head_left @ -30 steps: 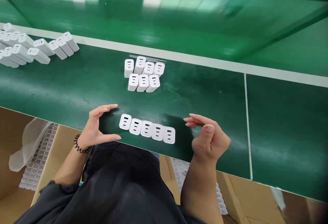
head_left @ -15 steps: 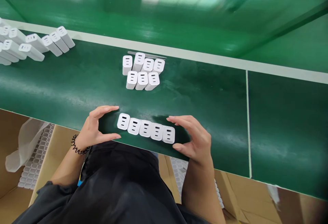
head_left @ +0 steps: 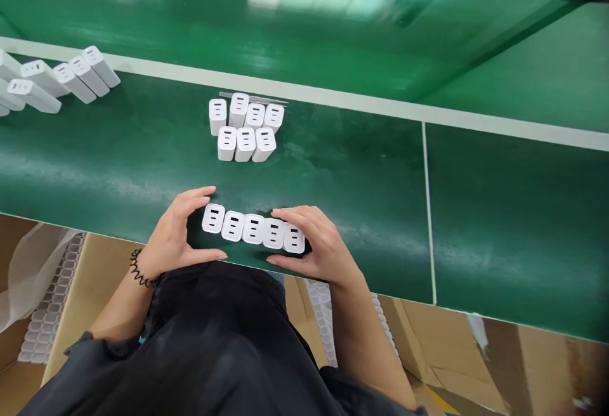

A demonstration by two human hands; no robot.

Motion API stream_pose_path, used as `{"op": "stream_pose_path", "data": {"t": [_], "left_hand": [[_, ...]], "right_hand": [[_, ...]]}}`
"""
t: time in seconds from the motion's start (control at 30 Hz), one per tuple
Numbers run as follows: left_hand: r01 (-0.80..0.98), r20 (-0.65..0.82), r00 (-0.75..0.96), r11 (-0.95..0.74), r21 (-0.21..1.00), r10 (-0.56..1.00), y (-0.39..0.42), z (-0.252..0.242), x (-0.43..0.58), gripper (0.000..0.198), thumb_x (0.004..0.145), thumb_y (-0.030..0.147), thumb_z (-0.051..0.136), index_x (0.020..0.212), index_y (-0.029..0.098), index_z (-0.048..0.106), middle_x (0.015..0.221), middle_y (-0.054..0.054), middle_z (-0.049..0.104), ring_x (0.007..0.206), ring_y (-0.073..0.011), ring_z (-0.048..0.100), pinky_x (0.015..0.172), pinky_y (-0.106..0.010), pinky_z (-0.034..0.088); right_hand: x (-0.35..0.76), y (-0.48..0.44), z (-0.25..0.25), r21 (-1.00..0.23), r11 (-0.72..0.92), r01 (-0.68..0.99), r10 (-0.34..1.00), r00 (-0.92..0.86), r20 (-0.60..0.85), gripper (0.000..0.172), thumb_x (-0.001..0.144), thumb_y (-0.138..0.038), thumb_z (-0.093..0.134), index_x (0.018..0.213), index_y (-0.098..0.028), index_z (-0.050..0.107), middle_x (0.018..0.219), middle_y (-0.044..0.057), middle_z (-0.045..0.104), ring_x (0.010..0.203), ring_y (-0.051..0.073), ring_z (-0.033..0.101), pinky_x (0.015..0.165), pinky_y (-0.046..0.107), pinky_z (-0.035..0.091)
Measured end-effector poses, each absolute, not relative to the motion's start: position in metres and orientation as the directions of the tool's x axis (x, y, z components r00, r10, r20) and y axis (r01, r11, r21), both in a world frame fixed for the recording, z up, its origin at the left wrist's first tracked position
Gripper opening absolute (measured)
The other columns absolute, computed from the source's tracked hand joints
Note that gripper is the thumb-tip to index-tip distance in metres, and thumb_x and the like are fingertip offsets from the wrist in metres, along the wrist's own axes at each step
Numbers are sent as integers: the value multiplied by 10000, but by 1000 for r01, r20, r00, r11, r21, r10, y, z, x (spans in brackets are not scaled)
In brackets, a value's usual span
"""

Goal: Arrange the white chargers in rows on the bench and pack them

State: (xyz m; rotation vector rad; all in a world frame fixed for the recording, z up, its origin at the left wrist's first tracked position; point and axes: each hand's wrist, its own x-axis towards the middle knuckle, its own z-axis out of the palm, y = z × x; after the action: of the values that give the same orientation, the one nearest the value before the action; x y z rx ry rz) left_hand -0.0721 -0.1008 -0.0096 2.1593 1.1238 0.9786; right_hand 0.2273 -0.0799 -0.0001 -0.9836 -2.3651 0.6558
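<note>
A row of several white charger housings (head_left: 254, 229) stands upright near the front edge of the green bench, port openings facing up. My left hand (head_left: 178, 232) curves around the left end of the row, thumb and fingers apart. At the right end, my right hand (head_left: 316, 245) has its fingers behind the last housings and its thumb in front, with a gap still between them; whether the palm touches the end housing I cannot tell. Farther back, a cluster of similar white chargers (head_left: 245, 143) stands in two rows.
More white chargers (head_left: 40, 80) stand at the far left by the pale back rail (head_left: 333, 100). A thin metal strip (head_left: 280, 103) lies behind the middle cluster. Below the bench edge are cardboard boxes (head_left: 413, 340) with white celled trays (head_left: 52, 308) and clear plastic film (head_left: 33, 264).
My right hand has moved left, its thumb and fingers now reaching along both sides of the row's end. The left hand is closer to the row. The whole view has shifted slightly.
</note>
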Motion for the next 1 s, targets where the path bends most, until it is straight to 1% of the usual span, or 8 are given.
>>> {"op": "stream_pose_path", "data": {"t": [0.1,0.17,0.33,0.47,0.57,0.77,0.9,1.0], "left_hand": [[464,407,423,-579,670,810,-97,-6,-52,929,734,461,839,1460,267,293,1410,-169,549,1351,-311,479,1074,-557,461],[496,429,429,-605,624,795,-95,-6,-43,902,751,463,827,1463,275,306,1369,-136,602,1326,-295,498,1064,-519,462],[612,463,432,-629,479,774,-93,-4,-34,778,802,511,773,1438,271,396,1237,-92,693,1142,-289,608,971,-462,445],[639,486,436,-641,426,757,-92,-3,-33,632,837,502,745,1366,272,487,1139,-70,719,1050,-272,649,906,-439,440],[634,503,437,-652,417,746,-92,-3,-32,558,842,456,756,1312,264,525,1075,-58,732,1013,-261,662,868,-424,444],[619,501,443,-658,428,743,-91,-6,-32,569,831,427,774,1314,271,518,1069,-46,741,1004,-254,662,875,-425,450],[611,493,458,-665,430,739,-92,-5,-33,635,812,453,783,1348,252,510,1102,-66,732,1037,-265,646,905,-426,451],[614,505,458,-672,415,731,-91,-4,-32,613,816,441,781,1336,236,531,1085,-69,735,1047,-262,648,913,-412,437]], "right_hand": [[227,-80,0,-586,631,508,740,-622,257,716,797,-502,764,1388,-262,438,1152,108,714,962,274,677,808,420,504],[226,-79,0,-590,627,509,743,-619,255,691,805,-502,755,1375,-259,450,1153,104,716,966,270,676,809,416,498],[226,-80,-2,-594,619,514,747,-618,244,597,830,-518,724,1313,-246,504,1108,93,727,948,261,675,795,408,490],[227,-80,-3,-584,629,513,744,-614,263,538,844,-490,721,1271,-235,517,1081,88,728,915,247,670,765,388,478],[226,-80,-4,-580,637,509,741,-612,277,482,854,-452,721,1236,-233,524,1044,77,733,888,233,664,748,373,471],[226,-79,-1,-580,635,510,742,-612,273,456,873,-480,693,1219,-237,523,1012,69,732,871,233,662,743,373,475],[230,-80,5,-680,574,456,757,-613,227,580,831,-434,743,1302,-239,467,1147,87,702,939,241,655,806,398,493],[235,-82,7,-760,498,418,782,-595,186,595,810,-334,758,1316,-250,457,1211,88,675,1008,241,649,863,411,514]]}}
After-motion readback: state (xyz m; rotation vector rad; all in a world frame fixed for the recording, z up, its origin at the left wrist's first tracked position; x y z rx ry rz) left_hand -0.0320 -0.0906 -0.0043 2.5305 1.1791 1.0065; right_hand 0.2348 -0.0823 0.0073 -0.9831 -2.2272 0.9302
